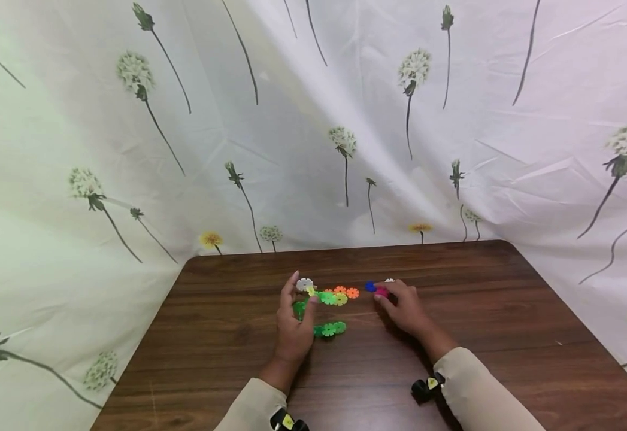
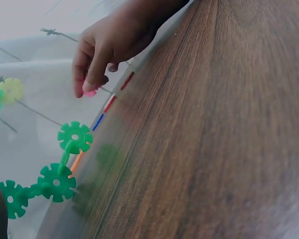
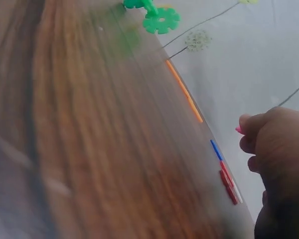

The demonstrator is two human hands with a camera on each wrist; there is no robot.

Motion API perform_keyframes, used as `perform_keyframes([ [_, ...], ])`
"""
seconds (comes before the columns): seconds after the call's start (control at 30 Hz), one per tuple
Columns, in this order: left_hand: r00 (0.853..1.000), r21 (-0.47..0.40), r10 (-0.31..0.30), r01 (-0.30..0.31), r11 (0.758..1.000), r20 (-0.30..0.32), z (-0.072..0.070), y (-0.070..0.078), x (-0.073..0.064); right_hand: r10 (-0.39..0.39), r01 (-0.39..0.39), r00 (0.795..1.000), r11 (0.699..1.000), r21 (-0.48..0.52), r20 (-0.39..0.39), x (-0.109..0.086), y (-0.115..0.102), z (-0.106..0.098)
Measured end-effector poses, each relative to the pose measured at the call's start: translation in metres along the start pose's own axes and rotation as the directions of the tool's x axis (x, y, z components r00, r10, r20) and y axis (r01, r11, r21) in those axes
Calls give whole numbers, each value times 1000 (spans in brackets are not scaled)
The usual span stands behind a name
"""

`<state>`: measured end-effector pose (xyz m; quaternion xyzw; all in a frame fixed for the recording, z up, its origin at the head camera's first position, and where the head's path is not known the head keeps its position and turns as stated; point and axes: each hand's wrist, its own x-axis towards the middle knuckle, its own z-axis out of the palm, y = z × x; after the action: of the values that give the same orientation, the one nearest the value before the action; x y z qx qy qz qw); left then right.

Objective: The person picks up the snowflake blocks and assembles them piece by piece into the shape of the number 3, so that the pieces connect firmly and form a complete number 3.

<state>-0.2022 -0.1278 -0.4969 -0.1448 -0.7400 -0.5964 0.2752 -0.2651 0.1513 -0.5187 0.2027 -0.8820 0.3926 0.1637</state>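
Observation:
My left hand [image 1: 293, 331] holds up a curved chain of notched flower-shaped plastic discs linked edge to edge. Green discs [image 1: 330, 329] make up its lower end, and a yellow disc [image 1: 340, 299] shows on its upper arm. In the left wrist view the green part [image 2: 57, 182] hangs above the table. The thumb is beside a small yellow piece near a white disc [image 1: 305, 284]; the rest of the grip is hidden. My right hand [image 1: 409, 310] pinches a pink disc [image 1: 381, 291] between thumb and fingers, seen also as a pink edge [image 3: 238, 130] in the right wrist view.
Loose discs lie flat along the far part of the brown wooden table [image 1: 227, 359]: orange ones [image 3: 184, 92], a blue one [image 1: 370, 287], red ones [image 3: 227, 186] and a white one [image 1: 390, 280]. Behind the table hangs a pale cloth [image 1: 302, 149] with printed dandelions.

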Motion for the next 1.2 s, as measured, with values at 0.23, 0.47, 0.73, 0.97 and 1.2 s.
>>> perform_keyframes([
  [0.23,999,0,38,-38,999,-15,1,0,-1,47,-48,999,998,37,20,1,-10,-4],
  [0.47,999,-23,51,-51,998,-9,2,-1,0,-20,23,999,998,60,-51,6,-26,-7],
  [0.73,999,-21,42,-42,999,-7,3,-2,-2,140,-138,990,954,267,10,10,-53,-14],
  [0.97,999,-28,53,-53,998,-1,4,-1,-2,144,-145,989,891,430,35,19,-77,-23],
  [1.2,996,-7,84,-84,996,-6,3,-1,0,127,-165,985,878,450,114,32,-101,-25],
])
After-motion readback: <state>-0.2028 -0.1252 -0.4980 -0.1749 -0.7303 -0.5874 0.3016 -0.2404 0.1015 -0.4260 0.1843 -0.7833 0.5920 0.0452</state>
